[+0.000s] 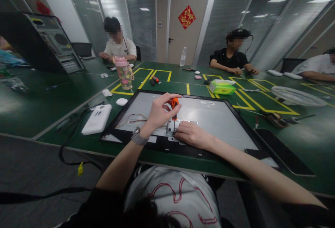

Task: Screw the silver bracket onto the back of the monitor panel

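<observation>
A large flat display panel (217, 120) with a grey metal back and black frame lies on the table in front of me. My left hand (162, 111) is closed around the orange and black handle of a screwdriver (175, 104). The screwdriver stands upright, its shaft pointing down at a small metal bracket (170, 127) near the panel's front edge. My right hand (192, 134) rests low beside the shaft, fingers bent together at the bracket; what they pinch, if anything, is hidden. Thin wires (134, 120) run across the panel to the left.
Left of the panel lie a white power bank (97, 119), a black cable and a white round case (121, 101). A pink-lidded bottle (124, 74) stands behind. To the right are a black slab (282, 151) and a green tissue pack (222, 87). Several people sit across the table.
</observation>
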Demonstrator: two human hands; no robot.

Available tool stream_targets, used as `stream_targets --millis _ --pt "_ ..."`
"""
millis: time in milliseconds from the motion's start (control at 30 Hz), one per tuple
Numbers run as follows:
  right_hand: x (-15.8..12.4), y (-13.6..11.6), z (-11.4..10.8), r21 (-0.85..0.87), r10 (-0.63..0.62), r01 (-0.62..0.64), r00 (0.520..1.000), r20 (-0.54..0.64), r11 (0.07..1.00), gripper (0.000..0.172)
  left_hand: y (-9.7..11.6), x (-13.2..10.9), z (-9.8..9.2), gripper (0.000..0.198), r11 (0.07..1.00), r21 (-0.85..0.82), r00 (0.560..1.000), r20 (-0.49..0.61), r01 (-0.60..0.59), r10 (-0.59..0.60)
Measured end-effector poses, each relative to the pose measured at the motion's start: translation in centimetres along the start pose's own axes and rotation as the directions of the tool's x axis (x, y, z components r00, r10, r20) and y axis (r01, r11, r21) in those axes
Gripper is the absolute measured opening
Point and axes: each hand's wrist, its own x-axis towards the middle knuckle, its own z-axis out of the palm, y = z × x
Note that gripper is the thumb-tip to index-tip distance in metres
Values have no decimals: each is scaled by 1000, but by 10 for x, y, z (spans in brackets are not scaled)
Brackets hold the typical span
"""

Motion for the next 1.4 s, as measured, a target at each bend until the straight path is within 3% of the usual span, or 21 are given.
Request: stream_targets --millis 233,367,467,567,667,733,800,933,1033,1200,1400 --pt "0 -1 3 47 20 -20 1000 -2 999 34 -1 0 -1 23 1000 -10 998 61 -19 20" --pt "-6 -1 -1 265 183 -163 982 -53 950 29 0 0 -5 23 994 -106 986 169 15 3" --pt "-17 6 -10 443 422 -343 902 -90 828 23 3 1 -7 22 980 -191 972 234 57 -11" --pt "-36 19 -21 483 592 -503 805 -40 717 23 5 2 -8 13 984 -175 986 168 6 24" --pt "-59 33 -25 482 707 -639 705 54 600 22 5 3 -8 11 982 -186 991 126 -23 47" --pt "-73 39 -25 486 762 -707 636 121 514 24 3 4 -8 17 966 -256 983 181 18 29" --pt "-82 41 -25 508 779 -739 598 190 443 30 1 4 -9 25 939 -338 972 234 69 13" --pt "-83 39 -25 588 712 -719 627 317 371 40 0 4 -9 24 939 -339 980 197 64 4" --pt "-78 36 -26 604 654 -703 663 365 375 47 -1 3 -8 22 939 -337 982 191 71 -6" --pt "-78 33 -27 592 592 -690 700 398 417 63 -5 4 -9 31 821 -538 963 264 189 -48" --pt "-79 31 -27 580 591 -697 696 407 422 66 -5 5 -9 21 930 -355 984 177 99 -37"
